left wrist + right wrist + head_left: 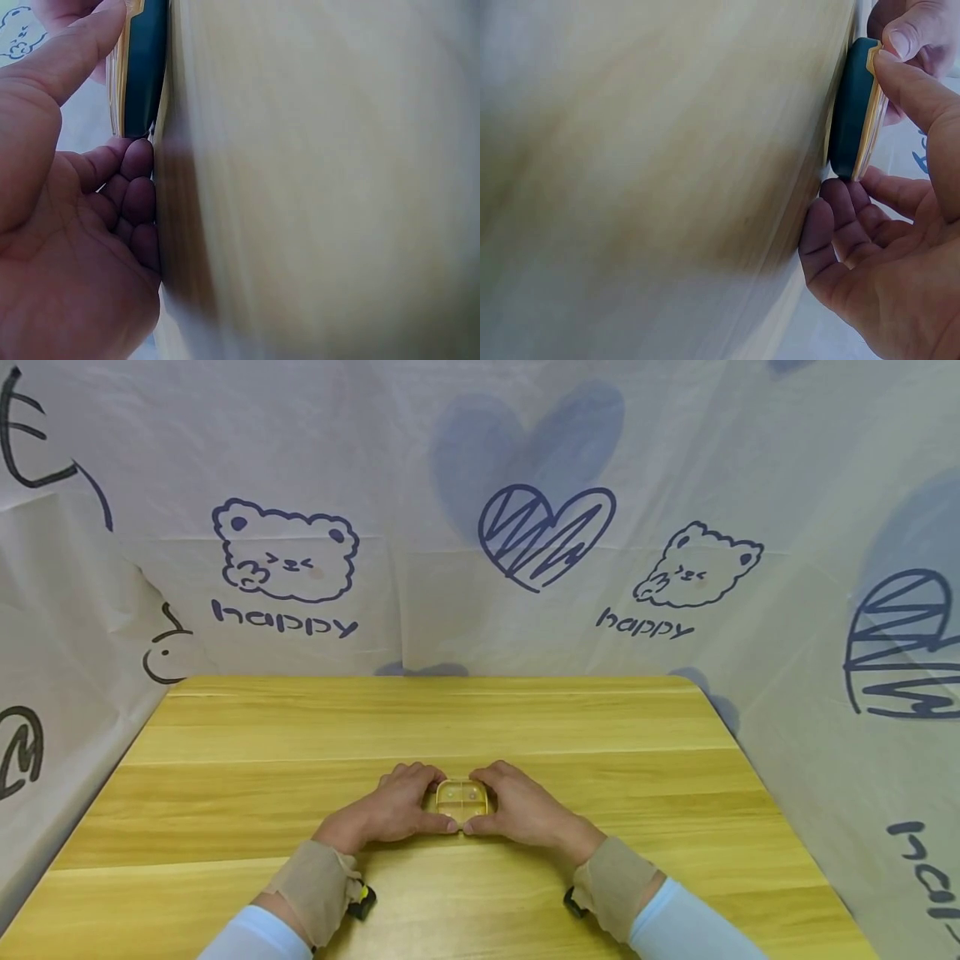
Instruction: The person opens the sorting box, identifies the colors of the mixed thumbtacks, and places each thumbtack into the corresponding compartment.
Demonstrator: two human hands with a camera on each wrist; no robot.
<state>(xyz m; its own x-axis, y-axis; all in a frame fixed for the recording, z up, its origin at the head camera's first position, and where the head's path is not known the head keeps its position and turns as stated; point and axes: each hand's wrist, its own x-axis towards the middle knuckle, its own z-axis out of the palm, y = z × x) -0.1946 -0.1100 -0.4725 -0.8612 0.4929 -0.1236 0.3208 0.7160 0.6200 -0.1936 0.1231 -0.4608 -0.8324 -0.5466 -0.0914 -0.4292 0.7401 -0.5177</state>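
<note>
A small pill box (462, 795) with a clear yellow lid and a cross-shaped divider lies flat on the wooden table. In the right wrist view its dark green base (850, 112) shows beneath the yellow rim. My left hand (401, 803) holds the box at its left side, thumb at the near edge and fingers at the far corner. From the other side my right hand (522, 805) holds it in the same way. The two thumbs nearly meet at the front edge. Small pale spots show through the lid; what they are I cannot tell.
The wooden table (247, 718) reaches back to a white cloth (420, 610) printed with hearts, bears and the word "happy". More of this cloth hangs at the left and right. Each wrist wears a beige wrap with a small dark device.
</note>
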